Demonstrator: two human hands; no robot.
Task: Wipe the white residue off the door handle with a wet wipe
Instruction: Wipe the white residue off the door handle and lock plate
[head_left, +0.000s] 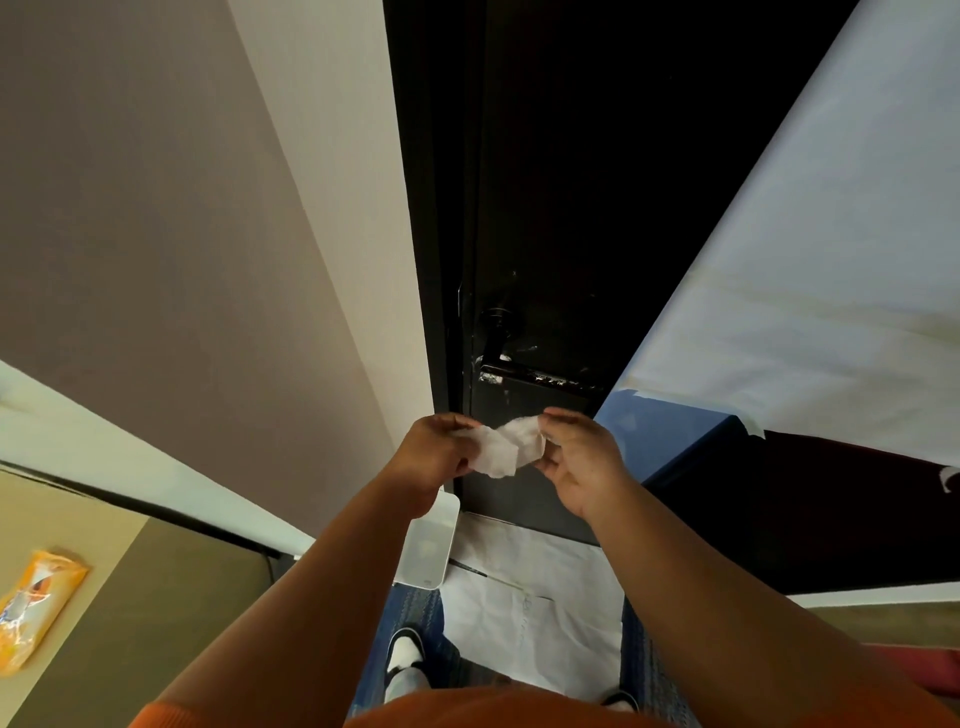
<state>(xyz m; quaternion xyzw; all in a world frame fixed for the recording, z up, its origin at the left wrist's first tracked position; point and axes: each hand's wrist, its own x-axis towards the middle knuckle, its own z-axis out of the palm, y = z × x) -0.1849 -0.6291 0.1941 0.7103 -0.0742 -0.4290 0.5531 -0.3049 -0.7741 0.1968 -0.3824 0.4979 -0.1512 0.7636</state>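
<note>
The door handle (530, 373) seems flecked white, though it's dim; wiping looks unstarted. Your left hand (436, 453) and right hand (583, 463) each pinch the wet wipe (506, 448), stretched between them just below the handle.

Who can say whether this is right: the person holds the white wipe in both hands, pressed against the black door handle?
No. In the head view the left hand and right hand hold the white wipe clear of the black door handle, below it in the picture, not pressed against it.
</note>
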